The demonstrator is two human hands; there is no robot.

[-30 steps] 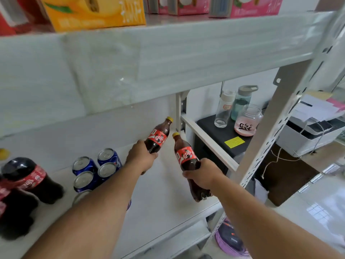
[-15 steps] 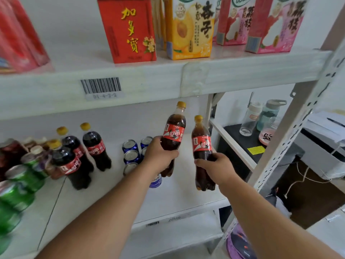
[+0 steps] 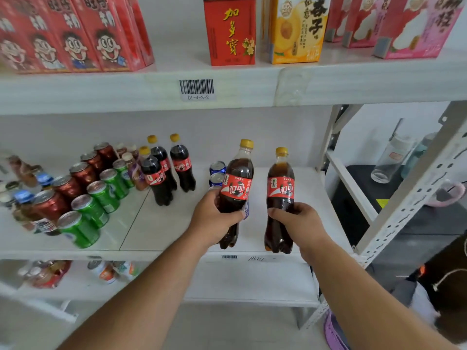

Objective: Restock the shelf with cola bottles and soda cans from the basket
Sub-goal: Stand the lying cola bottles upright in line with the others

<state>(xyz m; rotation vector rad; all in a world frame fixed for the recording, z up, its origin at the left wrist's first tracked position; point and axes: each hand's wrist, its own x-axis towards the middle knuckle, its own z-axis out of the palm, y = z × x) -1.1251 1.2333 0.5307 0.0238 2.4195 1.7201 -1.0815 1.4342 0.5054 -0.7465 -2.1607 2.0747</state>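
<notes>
My left hand (image 3: 214,219) grips a cola bottle (image 3: 236,183) with a yellow cap and red label, held upright over the front of the middle shelf (image 3: 156,228). My right hand (image 3: 297,223) grips a second cola bottle (image 3: 280,188) beside it, also upright, its base near the shelf's front edge. Three more cola bottles (image 3: 168,170) stand on the shelf to the left. Blue soda cans (image 3: 217,171) stand just behind the left bottle, partly hidden by it. A purple basket (image 3: 333,332) edge shows at the bottom right.
Rows of green cans (image 3: 101,198) and red cans (image 3: 65,188) fill the shelf's left side. Drink cartons (image 3: 228,31) stand on the upper shelf. A slotted metal upright (image 3: 414,188) bounds the right. Water bottles (image 3: 394,157) sit on a black stand beyond it.
Both bottles went from tilted to upright and now stand level side by side. The view has pulled back and panned left, showing the cans and the upper shelf's cartons.
</notes>
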